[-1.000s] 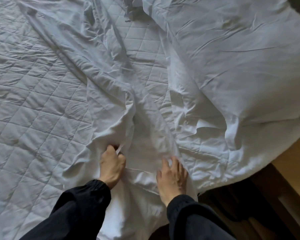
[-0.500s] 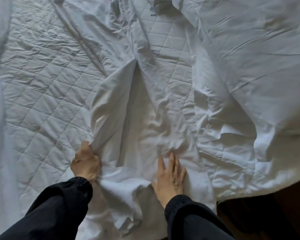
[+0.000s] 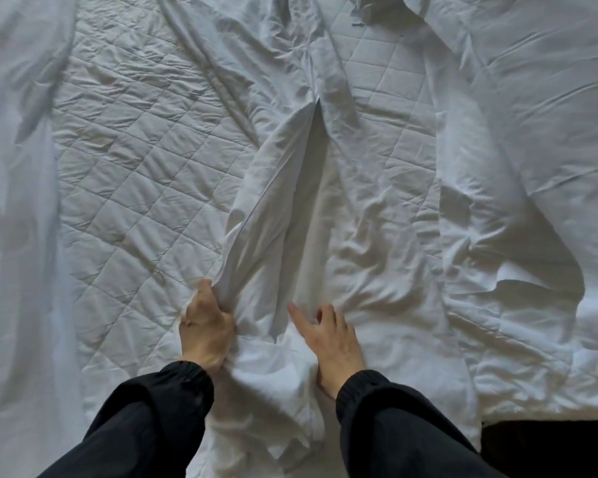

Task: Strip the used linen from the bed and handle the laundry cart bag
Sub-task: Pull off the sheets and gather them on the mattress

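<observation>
Near edge: two black sleeves, left (image 3: 145,419) and right (image 3: 394,426). Left hand (image 3: 206,331) is clenched round a gathered fold of the white cotton bed sheet (image 3: 273,219), which rises from that grip as a tented ridge running away up the bed. Right hand (image 3: 330,339) lies on the same sheet just beside it, thumb spread, fingers bent into the cloth; can't tell if it's actually grasping. The sheet lies on the white diamond-quilted mattress pad (image 3: 135,150), exposed to the left. Rumpled white linen pile (image 3: 532,132) is far right.
</observation>
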